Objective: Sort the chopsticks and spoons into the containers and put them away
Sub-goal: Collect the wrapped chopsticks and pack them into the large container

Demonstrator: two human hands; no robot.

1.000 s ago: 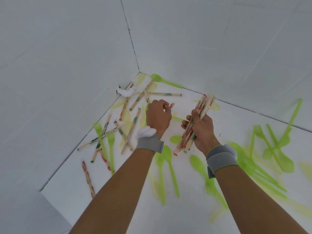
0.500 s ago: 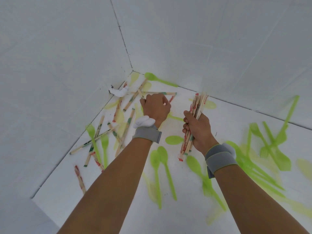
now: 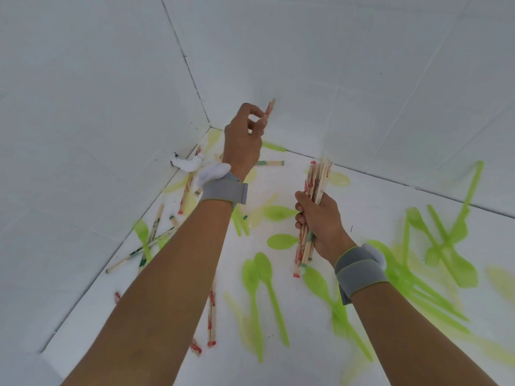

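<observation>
My left hand [image 3: 245,140] is raised above the corner and pinches one red-marked chopstick [image 3: 269,108] between thumb and fingers. My right hand [image 3: 317,218] grips an upright bundle of red-marked chopsticks [image 3: 315,185], lower and to the right. Loose wooden chopsticks [image 3: 156,238] with green or red ends lie scattered on the white surface near the left wall. Green plastic spoons [image 3: 267,277] lie between my arms, and a pile of green spoons and forks [image 3: 446,257] sits at the right.
White walls meet in a corner [image 3: 209,125] just behind my left hand and bound the white surface on the left and back. A small white scrap [image 3: 186,164] lies by the left wall. More chopsticks [image 3: 211,319] lie under my left forearm. No container is in view.
My left hand has lifted off the surface with one chopstick pinched in it and now hangs high above the corner. My right hand still holds its bundle, nearly unmoved.
</observation>
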